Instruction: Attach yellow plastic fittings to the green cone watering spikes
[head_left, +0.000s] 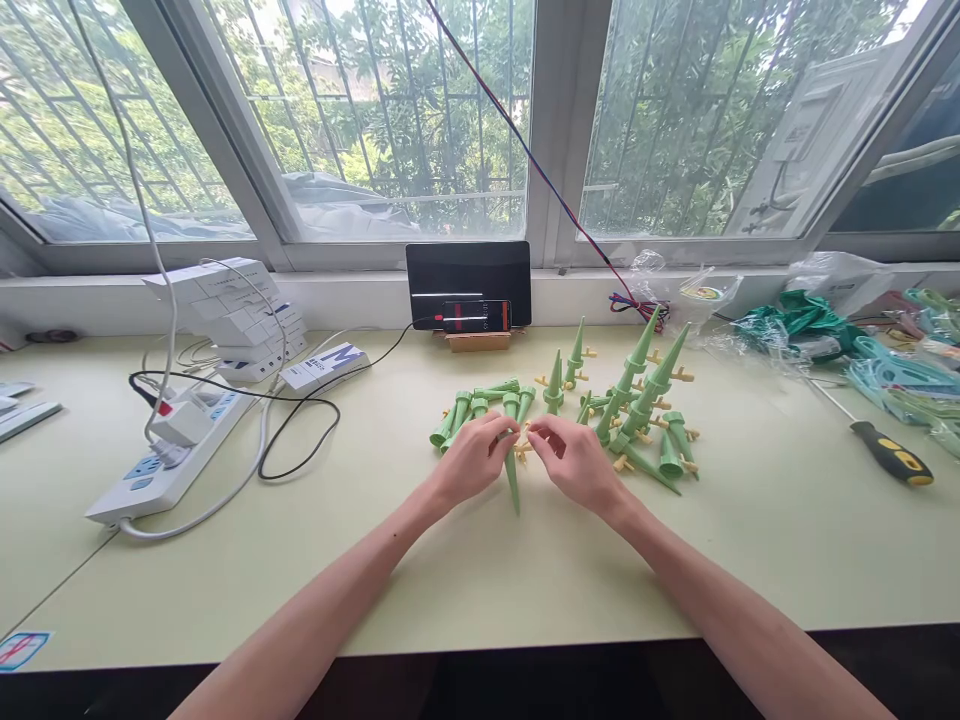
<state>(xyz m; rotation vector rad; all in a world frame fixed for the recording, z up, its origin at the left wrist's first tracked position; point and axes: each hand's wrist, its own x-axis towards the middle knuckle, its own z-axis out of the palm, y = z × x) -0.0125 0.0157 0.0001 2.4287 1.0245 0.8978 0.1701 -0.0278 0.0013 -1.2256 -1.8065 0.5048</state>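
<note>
My left hand (pixel 480 448) is closed in a pinch over a green plastic plant-watering spike (pixel 514 490), whose pointed end slants down toward me below the fingers. The fingers cover the middle of the spike. Close by on the right, my right hand (pixel 576 462) is also pinched, its fingertips almost meeting the left ones; a small pale bit shows there, too small to name. Just beneath the fingertips is a yellow valve piece (pixel 523 450). Several green spikes (pixel 461 412) lie behind my left hand. Right of my right hand, spikes with yellow valves (pixel 651 390) stand upright or lie down.
A phone (pixel 476 316) leans on a black tablet (pixel 469 265) by the window. At left are a power strip (pixel 172 445) with cables and stacked white boxes (pixel 232 310). A screwdriver (pixel 892 452) and plastic-wrapped green items (pixel 799 325) lie at right.
</note>
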